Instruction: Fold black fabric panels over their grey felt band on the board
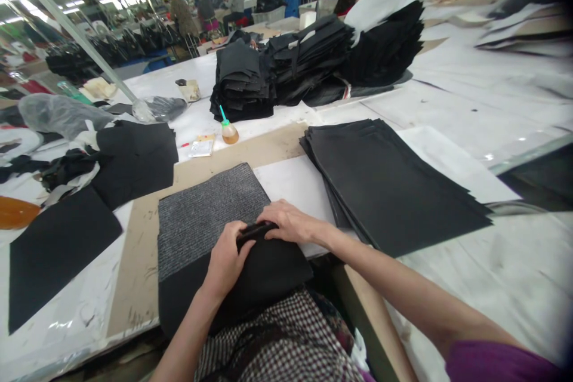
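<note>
In front of me lies a black fabric panel (273, 268), its near part hanging over the table edge toward my lap. A fold of it stands raised between my hands. My left hand (230, 253) pinches this fold at its left end, thumb on the near side. At the right end my right hand (286, 222) grips the same fold with bent fingers. Beneath and beyond the panel shows a grey ribbed textile piece (208, 209), flat on a sheet of brown cardboard (138, 250).
A stack of black sheets (394, 185) lies to the right. Behind stand piles of folded black pieces (313, 54) and a small oil bottle (230, 132) with a green nozzle. Black cloth pieces (62, 250) lie on the left. Other people sit farther back.
</note>
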Motion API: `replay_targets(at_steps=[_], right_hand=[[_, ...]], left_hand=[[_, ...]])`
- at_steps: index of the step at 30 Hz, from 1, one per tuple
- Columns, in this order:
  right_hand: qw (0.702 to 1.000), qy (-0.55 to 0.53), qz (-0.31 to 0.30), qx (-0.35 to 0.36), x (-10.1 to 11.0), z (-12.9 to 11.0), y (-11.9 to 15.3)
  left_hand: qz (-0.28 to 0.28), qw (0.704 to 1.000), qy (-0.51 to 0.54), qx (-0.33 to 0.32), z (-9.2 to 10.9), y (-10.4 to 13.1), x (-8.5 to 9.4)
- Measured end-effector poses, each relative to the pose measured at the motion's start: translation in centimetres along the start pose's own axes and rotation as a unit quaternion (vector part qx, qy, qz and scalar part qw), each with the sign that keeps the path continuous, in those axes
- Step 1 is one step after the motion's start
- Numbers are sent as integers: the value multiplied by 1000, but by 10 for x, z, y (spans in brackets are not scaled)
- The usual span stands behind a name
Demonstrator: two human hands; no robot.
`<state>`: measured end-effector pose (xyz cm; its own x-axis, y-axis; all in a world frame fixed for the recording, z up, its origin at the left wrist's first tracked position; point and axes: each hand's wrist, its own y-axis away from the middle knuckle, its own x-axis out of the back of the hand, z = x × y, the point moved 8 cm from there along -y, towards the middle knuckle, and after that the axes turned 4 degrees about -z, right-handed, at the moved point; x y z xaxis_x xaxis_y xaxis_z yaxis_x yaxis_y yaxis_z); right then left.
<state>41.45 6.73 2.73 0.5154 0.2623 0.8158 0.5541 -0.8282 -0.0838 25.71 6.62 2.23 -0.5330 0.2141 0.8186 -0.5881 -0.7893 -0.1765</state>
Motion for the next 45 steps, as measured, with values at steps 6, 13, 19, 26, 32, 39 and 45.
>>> replay_targets(at_steps=[6, 13, 19, 26, 32, 39, 45], right_hand=[[997, -66, 25, -17, 10, 23, 9], [995, -37, 96, 0, 9, 30, 20], [993, -51, 108, 9, 9, 32, 20], [995, 1, 100, 17, 7, 30, 21], [984, 165, 51, 46, 3, 9, 21], [978, 196, 52, 49, 2, 5, 33], [974, 214, 70, -13, 8, 7, 43]], left_hand=[[-11, 999, -21, 26, -4, -10, -3], [25, 993, -112, -36, 7, -12, -6], [29, 988, -133, -78, 7, -12, -9], [2, 976, -183, -119, 16, -10, -11], [-17, 957, -249, -148, 26, -8, -14], [-29, 946, -282, -157, 32, -7, -15], [-18, 949, -265, -169, 32, -6, -14]])
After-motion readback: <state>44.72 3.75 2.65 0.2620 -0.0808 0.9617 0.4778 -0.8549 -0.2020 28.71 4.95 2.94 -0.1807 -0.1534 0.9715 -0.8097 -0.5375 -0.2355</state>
